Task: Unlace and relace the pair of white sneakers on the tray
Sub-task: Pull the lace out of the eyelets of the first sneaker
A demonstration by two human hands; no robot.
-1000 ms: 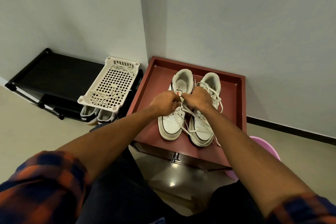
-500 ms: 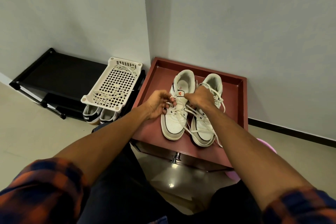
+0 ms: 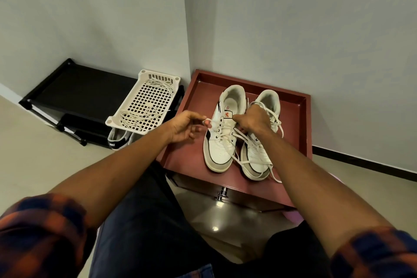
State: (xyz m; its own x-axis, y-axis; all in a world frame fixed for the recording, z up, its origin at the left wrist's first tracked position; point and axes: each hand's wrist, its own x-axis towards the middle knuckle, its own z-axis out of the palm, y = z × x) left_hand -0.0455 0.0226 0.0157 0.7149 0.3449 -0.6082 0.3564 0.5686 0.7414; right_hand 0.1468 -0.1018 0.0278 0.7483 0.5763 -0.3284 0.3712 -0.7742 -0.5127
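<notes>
Head view looks down into a room corner with pale walls. A low black shoe rack [image 3: 85, 92] fills the left middle of the frame. A dark red tray [image 3: 198, 101] sits in the corner at centre right. A white plastic basket [image 3: 144, 101] rests on the rack just left of the tray, with loose laces [image 3: 135, 115] lying in it and dark sneakers [image 3: 116, 140] below it.

The white sneakers stand side by side in the tray, toes toward the bottom of the frame: the left-hand sneaker [image 3: 217, 149] and the right-hand sneaker [image 3: 257, 160].

Both bare forearms reach up from plaid sleeves. The left hand [image 3: 185, 126] pinches a lace end [image 3: 211, 121] between thumb and forefinger, just left of the left-hand sneaker. The right hand [image 3: 252, 119] is curled over the lacing beside that sneaker's tongue, gripping lace.
</notes>
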